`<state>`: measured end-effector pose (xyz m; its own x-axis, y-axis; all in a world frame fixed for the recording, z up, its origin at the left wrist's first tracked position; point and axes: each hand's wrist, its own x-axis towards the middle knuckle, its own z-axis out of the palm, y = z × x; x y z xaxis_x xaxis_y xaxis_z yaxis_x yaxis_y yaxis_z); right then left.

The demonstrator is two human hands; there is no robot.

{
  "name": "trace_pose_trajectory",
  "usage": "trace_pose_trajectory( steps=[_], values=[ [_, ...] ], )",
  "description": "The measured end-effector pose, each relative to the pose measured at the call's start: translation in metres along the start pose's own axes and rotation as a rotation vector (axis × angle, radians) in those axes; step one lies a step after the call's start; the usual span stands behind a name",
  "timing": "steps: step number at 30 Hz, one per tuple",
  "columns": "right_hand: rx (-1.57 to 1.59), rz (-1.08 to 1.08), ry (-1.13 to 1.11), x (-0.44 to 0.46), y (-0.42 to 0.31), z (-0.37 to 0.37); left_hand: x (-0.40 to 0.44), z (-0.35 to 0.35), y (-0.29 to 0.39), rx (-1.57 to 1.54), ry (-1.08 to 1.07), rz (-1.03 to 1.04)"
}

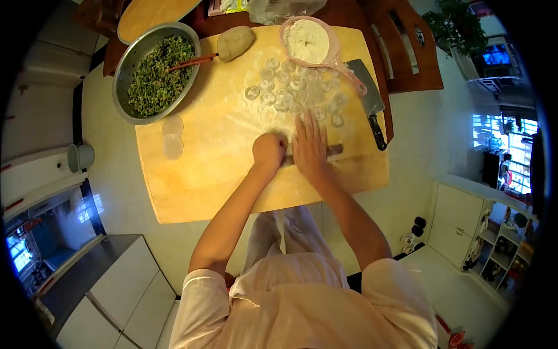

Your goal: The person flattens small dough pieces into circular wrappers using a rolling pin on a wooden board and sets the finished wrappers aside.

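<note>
Nearest of all is the person's pale shirt [290, 314], and past it both forearms reach over the desk [215, 163]. Dark and slim, the rolling pin [335, 150] lies crosswise beneath the right hand [310, 148], which is laid flat on it with fingers stretched out toward the far side; one end pokes out to the right of that hand. A short piece of the pin also shows between the hands. Just left of it the left hand [269, 152] is curled, its fingertips hidden, so I can't tell whether it grips anything. Beyond the hands sit many small dough discs [283, 102], some hard to separate under the flour. Two thin wrappers [172, 136] overlap at the left, near a metal bowl [141, 120] of chopped green filling [160, 75]. At the far side are a dough lump [235, 43] and a pink flour bowl [354, 81], its handle crossing the cleaver [365, 87]. A plastic bag [285, 9] is cut off at the far edge. Right of the pale wooden desktop stands a chair [407, 49], on light floor [407, 157].
</note>
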<state>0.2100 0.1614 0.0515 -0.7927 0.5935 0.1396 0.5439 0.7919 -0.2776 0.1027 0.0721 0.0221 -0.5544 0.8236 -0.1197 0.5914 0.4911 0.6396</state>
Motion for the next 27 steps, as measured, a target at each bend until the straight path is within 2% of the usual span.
trace_pose_trajectory(
  steps=[3,4,7,8,11,12,15,16,19,20,23,24,27],
  values=[
    [-0.054,-0.041,-0.088,-0.060,0.000,-0.014,-0.013,-0.008,-0.012,-0.437,-0.053,-0.245],
    [-0.055,-0.045,-0.100,-0.067,0.001,-0.015,-0.014,-0.004,-0.021,-0.542,-0.110,-0.256],
    [-0.063,-0.031,-0.067,-0.037,0.002,-0.004,-0.017,-0.007,-0.011,-0.437,-0.226,-0.227],
    [-0.067,-0.026,-0.045,-0.016,0.003,0.003,-0.012,-0.019,0.007,-0.215,-0.203,-0.128],
    [0.020,0.020,0.019,0.023,0.004,0.017,0.003,-0.001,0.005,0.068,-0.045,-0.031],
    [0.045,0.003,0.039,0.019,0.002,0.013,0.006,0.001,0.003,0.129,-0.052,-0.023],
    [-0.041,-0.045,-0.072,-0.047,0.002,-0.005,-0.005,-0.012,0.003,-0.136,-0.023,-0.115],
    [-0.048,-0.045,-0.091,-0.063,0.001,-0.010,-0.012,-0.012,-0.002,-0.304,-0.010,-0.216],
    [-0.074,-0.050,-0.108,-0.067,-0.001,-0.014,-0.022,0.001,-0.026,-0.751,-0.139,-0.374],
    [-0.085,-0.046,-0.101,-0.050,0.001,-0.007,-0.027,0.004,-0.028,-0.747,-0.244,-0.435],
    [-0.040,-0.014,-0.033,0.009,0.002,0.010,-0.011,-0.018,0.007,-0.194,-0.123,-0.149],
    [-0.012,-0.002,-0.001,0.018,0.001,0.013,-0.003,-0.012,0.007,-0.062,-0.129,-0.132],
    [0.030,0.014,-0.060,-0.002,-0.004,-0.001,0.004,-0.010,0.003,-0.018,-0.109,-0.105]
  ],
)
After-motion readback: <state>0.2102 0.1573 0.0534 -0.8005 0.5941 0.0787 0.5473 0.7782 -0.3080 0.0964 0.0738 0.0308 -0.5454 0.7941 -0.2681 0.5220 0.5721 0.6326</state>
